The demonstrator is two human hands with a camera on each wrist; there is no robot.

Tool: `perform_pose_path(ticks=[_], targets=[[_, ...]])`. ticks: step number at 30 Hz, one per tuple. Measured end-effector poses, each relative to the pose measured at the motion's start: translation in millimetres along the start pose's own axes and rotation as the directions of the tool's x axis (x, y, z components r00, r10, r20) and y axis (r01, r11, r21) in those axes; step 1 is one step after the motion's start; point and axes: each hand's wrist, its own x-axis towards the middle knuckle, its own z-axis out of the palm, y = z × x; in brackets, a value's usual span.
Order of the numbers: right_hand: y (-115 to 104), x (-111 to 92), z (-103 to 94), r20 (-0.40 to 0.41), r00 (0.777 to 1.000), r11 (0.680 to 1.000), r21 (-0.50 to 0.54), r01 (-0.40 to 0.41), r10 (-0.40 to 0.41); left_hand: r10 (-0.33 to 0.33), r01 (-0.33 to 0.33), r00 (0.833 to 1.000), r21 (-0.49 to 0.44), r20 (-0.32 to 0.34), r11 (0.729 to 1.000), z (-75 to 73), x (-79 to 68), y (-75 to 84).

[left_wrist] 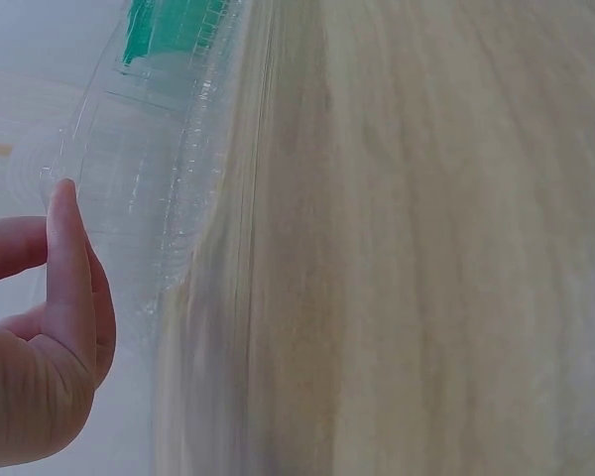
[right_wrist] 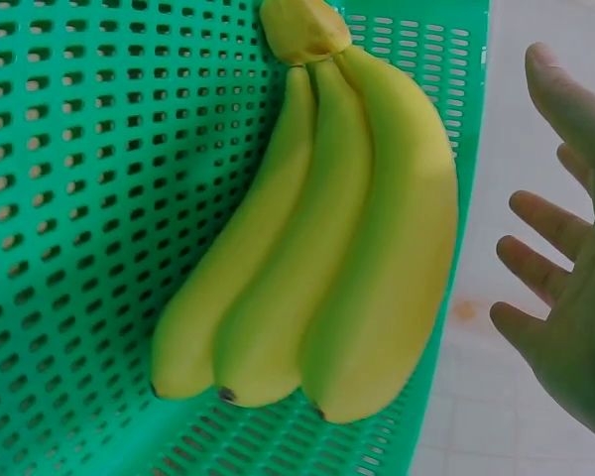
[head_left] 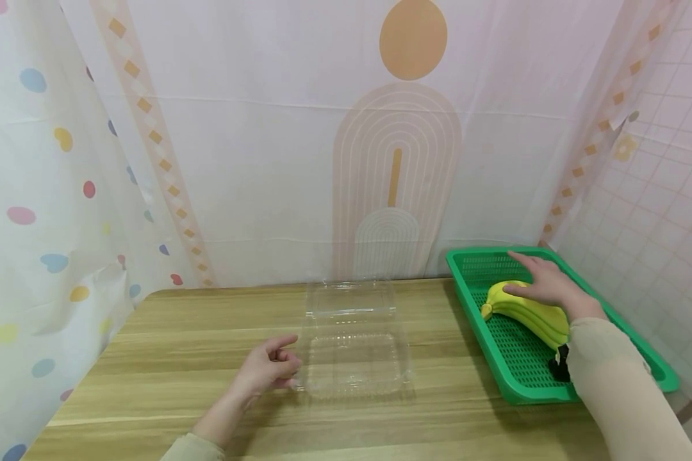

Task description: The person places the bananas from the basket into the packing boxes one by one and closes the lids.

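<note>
Beneath both hands spreads a table (head_left: 150,358) with pale wood grain in streaks of tan and cream, its far edge meeting a whitish curtain (head_left: 254,179) that hangs beyond them. That curtain carries a large orange disc and nested pinkish arches, with bands of diamonds running down its sides. Past the left hand (head_left: 268,365) hangs a cloth with coloured spots (head_left: 34,160), and past the right hand (head_left: 544,285) a pale surface with a pink grid (head_left: 669,160) and a small flower. The left hand is just beside the near side of a clear plastic container (head_left: 353,362), whose lid (head_left: 350,296) lies opened back, farther from the hands; its index finger reaches out while other fingers bend, and I cannot tell whether they pinch the rim. The right hand is spread, thumb and fingers apart, above a green basket (head_left: 486,333) with perforated walls. Under that hand, inside the basket, lies a bunch of yellow bananas (head_left: 527,314), stem end toward the left hand. Close by the right sleeve (head_left: 617,384) shows something black (head_left: 560,363), too hidden to identify.
</note>
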Motion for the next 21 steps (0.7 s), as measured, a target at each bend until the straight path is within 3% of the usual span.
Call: perform_pose_path(ticks=[12, 21], targets=[[5.9, -1.5, 16.4, 0.05, 0.997, 0.996, 0.067, -0.067, 0.063, -0.009, 0.009, 1.0, 0.0, -0.005, 1.0, 0.3, 0.5, -0.4], [12.4, -3.5, 24.8, 0.059, 0.996, 0.995, 0.081, -0.066, 0.062, -0.025, 0.025, 1.0, -0.012, -0.017, 1.0, 0.6, -0.8, 1.0]])
